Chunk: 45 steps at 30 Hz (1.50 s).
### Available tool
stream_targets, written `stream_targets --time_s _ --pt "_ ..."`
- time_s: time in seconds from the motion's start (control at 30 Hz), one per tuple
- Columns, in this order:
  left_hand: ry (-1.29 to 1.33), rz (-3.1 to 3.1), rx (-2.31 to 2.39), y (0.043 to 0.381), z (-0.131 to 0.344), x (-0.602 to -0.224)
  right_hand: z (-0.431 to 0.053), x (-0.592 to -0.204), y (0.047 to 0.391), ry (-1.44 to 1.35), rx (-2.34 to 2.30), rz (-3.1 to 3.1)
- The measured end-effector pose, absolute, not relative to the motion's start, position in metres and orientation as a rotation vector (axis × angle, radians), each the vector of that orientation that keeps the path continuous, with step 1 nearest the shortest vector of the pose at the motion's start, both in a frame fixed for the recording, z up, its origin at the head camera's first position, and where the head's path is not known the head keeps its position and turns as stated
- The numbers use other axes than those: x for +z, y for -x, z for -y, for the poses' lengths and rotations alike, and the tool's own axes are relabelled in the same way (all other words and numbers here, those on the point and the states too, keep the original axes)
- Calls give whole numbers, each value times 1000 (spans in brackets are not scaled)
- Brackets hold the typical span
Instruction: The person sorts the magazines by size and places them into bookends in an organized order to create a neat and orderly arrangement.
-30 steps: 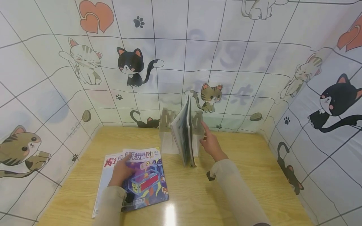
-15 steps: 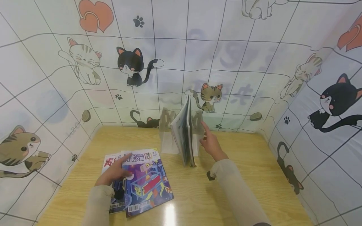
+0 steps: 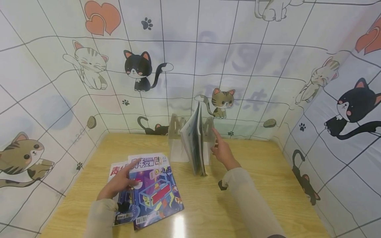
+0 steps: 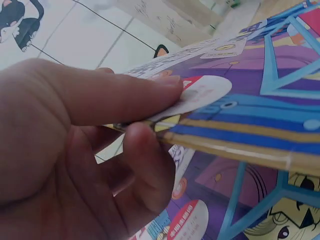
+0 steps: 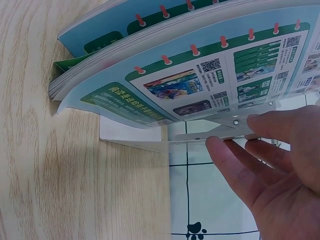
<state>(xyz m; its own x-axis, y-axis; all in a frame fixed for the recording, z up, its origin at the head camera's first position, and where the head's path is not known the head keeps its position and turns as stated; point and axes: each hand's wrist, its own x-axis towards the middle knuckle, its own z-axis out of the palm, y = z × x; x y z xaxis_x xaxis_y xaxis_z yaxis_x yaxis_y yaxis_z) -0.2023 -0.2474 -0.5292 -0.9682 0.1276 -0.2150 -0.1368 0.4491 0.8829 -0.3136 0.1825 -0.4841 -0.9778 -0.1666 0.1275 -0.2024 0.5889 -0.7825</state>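
My left hand pinches the left edge of a purple illustrated magazine, lying slanted on top of others at the left of the table. In the left wrist view the thumb lies on its cover and fingers are under the edge, which is lifted off a second magazine with a similar cover. My right hand grips the right side panel of a clear book rack. Upright magazines lean in that rack, their near edges slightly fanned. The right wrist view shows their blue-green back cover.
Another pale magazine with red lettering shows under the left-hand pile. The wooden table meets cat-printed wall sheeting behind and at both sides. The rack stands near the back wall.
My left hand has shifted a little left, and the top magazine has turned and slid right, showing more of the one below. The right hand stays at the rack.
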Motion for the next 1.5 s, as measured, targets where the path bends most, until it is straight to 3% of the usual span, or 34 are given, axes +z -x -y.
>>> stream_targets --time_s 0.83,1.5 --pt "-135 -2583 1542 189 227 -495 -184 -483 312 -357 1466 2725" --pt "-327 -2958 1304 198 197 -475 -184 -482 312 -318 1448 2756"
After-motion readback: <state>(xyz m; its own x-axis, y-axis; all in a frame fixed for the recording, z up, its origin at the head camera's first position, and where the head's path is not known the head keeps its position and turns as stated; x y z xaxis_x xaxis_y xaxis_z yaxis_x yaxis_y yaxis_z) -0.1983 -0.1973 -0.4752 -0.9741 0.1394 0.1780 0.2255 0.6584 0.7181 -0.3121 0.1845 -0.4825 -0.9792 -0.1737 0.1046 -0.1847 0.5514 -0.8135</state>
